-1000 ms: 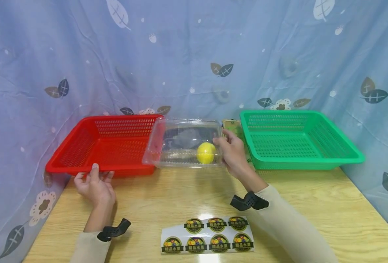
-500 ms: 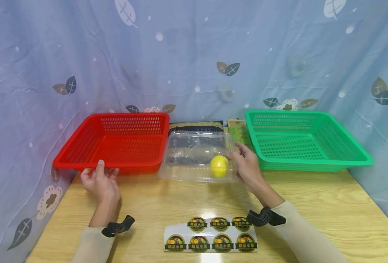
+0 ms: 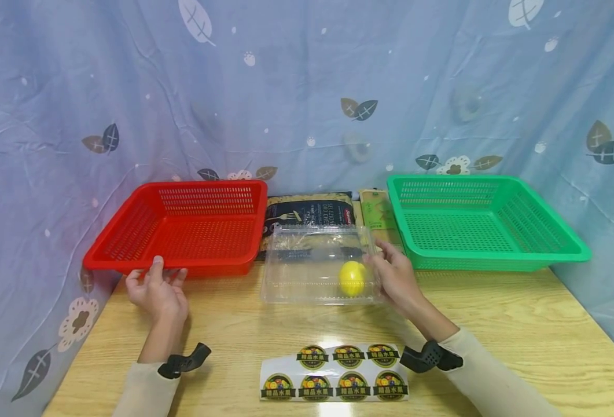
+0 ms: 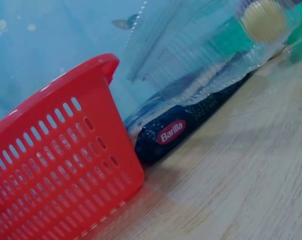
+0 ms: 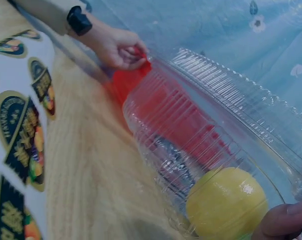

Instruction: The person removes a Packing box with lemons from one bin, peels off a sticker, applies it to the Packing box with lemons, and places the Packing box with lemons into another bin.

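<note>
My left hand (image 3: 158,295) grips the front rim of the red plastic basket (image 3: 208,200), thumb over the edge and fingers below it. The right wrist view shows that left hand (image 5: 115,47) pinching the rim too. My right hand (image 3: 397,281) holds a clear plastic container (image 3: 307,292) by its right end, above the table. Inside, at that end, lies a round yellow fruit (image 3: 352,278); its kind is uncertain. The fruit (image 5: 226,205) sits close to my right thumb (image 5: 286,222) in the right wrist view.
A green basket (image 3: 452,229) stands at the back right. Behind the container lie a Barilla pasta bag (image 3: 312,211) and a green-and-tan packet (image 3: 377,214). A sheet of round fruit stickers (image 3: 334,373) lies at the front. A patterned curtain (image 3: 296,87) closes the back.
The container with the yellow fruit has come toward me, lower and rightward, uncovering the pasta bag behind it. My left hand stays on the red basket's rim. The head view has shifted slightly.
</note>
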Action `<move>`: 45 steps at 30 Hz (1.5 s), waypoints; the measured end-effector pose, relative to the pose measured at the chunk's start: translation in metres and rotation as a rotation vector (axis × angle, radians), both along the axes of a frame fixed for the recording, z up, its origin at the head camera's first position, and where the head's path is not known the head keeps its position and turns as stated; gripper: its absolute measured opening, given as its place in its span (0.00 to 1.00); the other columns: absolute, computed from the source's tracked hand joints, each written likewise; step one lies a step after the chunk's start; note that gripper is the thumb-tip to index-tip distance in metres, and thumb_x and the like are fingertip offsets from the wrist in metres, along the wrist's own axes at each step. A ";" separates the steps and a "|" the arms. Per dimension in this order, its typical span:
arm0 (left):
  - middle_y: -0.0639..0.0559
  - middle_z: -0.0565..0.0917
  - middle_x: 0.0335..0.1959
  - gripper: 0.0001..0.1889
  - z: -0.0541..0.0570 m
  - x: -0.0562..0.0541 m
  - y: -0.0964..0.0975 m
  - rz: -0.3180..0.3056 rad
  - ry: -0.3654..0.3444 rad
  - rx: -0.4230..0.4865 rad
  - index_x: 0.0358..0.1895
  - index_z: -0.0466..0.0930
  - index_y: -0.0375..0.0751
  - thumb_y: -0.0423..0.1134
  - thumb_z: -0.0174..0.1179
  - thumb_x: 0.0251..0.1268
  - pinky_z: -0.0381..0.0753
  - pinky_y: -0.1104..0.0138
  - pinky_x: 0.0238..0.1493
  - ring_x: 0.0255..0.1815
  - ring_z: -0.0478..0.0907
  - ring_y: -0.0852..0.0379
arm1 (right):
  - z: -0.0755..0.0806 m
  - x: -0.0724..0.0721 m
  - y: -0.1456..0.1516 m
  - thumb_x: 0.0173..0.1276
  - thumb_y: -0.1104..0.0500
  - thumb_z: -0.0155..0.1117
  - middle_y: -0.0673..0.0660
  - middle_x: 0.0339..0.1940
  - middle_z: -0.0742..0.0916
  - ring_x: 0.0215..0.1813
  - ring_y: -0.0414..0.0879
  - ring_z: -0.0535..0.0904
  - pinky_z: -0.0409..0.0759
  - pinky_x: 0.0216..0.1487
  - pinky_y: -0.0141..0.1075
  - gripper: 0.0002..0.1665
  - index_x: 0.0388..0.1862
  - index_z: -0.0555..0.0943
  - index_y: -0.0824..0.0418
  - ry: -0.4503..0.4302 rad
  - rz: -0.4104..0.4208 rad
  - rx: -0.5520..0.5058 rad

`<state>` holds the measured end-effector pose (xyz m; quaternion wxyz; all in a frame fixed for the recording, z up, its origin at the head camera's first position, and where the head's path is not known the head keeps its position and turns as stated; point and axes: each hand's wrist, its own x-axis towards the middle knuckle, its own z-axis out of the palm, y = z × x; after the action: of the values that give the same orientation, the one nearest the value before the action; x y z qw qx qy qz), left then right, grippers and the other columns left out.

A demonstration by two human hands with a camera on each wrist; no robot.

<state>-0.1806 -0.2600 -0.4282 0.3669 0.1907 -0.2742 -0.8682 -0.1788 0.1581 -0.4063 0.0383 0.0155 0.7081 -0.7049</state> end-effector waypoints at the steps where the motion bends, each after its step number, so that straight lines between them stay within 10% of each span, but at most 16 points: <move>1: 0.44 0.74 0.45 0.26 0.000 0.000 0.000 -0.003 0.002 0.002 0.53 0.63 0.42 0.31 0.72 0.60 0.85 0.63 0.22 0.26 0.78 0.48 | -0.002 0.000 0.000 0.71 0.61 0.56 0.54 0.35 0.74 0.15 0.37 0.60 0.60 0.12 0.29 0.40 0.80 0.57 0.62 0.001 -0.002 0.009; 29: 0.45 0.74 0.49 0.28 0.001 0.003 0.014 -0.093 -0.013 -0.019 0.56 0.65 0.41 0.36 0.74 0.59 0.87 0.65 0.28 0.30 0.77 0.50 | -0.024 0.008 0.003 0.72 0.60 0.57 0.56 0.42 0.72 0.14 0.37 0.58 0.60 0.12 0.29 0.40 0.81 0.57 0.60 -0.030 0.003 0.108; 45: 0.46 0.77 0.27 0.20 0.003 0.010 0.028 -0.189 -0.067 0.002 0.43 0.65 0.40 0.39 0.71 0.63 0.87 0.60 0.24 0.20 0.79 0.51 | -0.023 0.017 0.004 0.78 0.46 0.58 0.57 0.41 0.73 0.19 0.40 0.65 0.69 0.16 0.33 0.35 0.75 0.63 0.61 -0.028 -0.029 0.166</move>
<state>-0.1707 -0.2324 -0.4255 0.2737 0.1931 -0.3022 -0.8925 -0.1616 0.1617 -0.4288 0.0366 0.0385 0.7632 -0.6440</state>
